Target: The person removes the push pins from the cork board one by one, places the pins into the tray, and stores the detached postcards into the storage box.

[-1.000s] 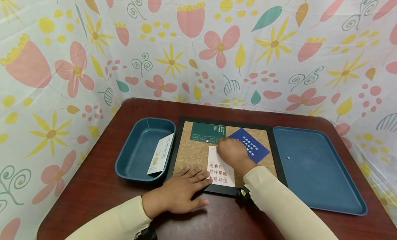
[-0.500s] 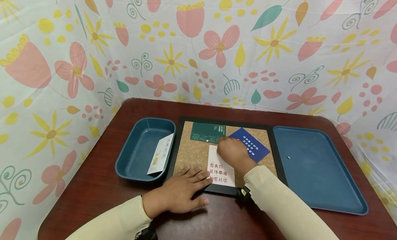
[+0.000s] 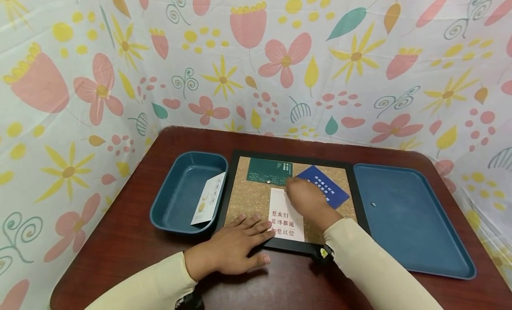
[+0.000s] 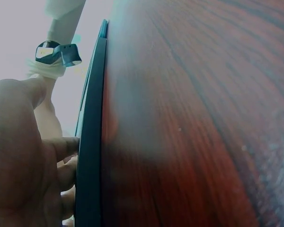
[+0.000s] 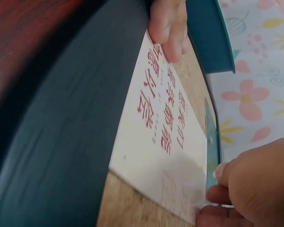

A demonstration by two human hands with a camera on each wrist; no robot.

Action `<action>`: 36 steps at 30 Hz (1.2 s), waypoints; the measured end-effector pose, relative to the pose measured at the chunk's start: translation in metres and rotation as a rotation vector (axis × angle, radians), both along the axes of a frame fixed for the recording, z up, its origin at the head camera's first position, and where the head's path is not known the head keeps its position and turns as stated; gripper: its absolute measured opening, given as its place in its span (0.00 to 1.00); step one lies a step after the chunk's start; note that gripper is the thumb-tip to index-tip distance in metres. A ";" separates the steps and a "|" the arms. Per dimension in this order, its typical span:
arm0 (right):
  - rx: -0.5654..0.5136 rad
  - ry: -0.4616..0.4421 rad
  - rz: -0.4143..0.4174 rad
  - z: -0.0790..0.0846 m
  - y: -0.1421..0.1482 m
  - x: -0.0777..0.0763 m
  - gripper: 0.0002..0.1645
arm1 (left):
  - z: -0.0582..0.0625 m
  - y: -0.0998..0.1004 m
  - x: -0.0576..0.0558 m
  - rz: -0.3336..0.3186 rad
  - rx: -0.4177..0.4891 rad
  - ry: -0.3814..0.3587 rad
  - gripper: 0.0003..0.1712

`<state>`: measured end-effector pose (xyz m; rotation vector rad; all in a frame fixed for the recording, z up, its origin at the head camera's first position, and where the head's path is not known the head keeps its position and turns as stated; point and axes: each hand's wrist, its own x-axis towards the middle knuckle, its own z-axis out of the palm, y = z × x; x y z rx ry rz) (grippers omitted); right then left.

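Observation:
My left hand lies flat with its fingers spread, its fingertips on the cork board and on the lower left of a white card with red writing. At that card's top edge, my right hand has its fingers curled down. A small silvery bit, apparently a thumbtack, shows between its fingers in the right wrist view; the fingers mostly hide it. A green card sits at the board's top, with a silver thumbtack at its lower edge. A blue card lies slanted beside the right hand.
Left of the board stands a deep blue bin holding another white card. To the right lies a flat blue tray with one silver thumbtack in it. A flowered cloth hangs behind the table.
My right hand has shifted slightly to the right and turned a little, showing more of the white card's top. The left hand keeps its place.

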<state>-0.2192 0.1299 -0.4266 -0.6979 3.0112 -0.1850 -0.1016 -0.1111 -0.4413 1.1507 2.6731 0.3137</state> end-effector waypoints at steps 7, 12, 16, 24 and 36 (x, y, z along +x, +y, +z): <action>-0.206 -0.075 -0.023 0.004 0.014 0.003 0.08 | 0.000 0.001 -0.002 -0.006 -0.007 -0.005 0.41; -0.228 -0.019 -0.020 0.007 0.022 0.005 0.08 | 0.002 0.001 -0.002 -0.006 -0.012 -0.023 0.40; -0.191 0.029 -0.032 0.008 0.028 0.005 0.09 | 0.002 0.001 -0.002 -0.001 -0.015 -0.028 0.40; -0.176 0.049 -0.043 0.010 0.042 0.005 0.07 | 0.001 0.000 -0.002 0.005 -0.014 -0.032 0.40; -0.158 0.053 -0.053 0.013 0.061 0.007 0.08 | 0.003 -0.001 -0.002 0.000 -0.002 -0.050 0.42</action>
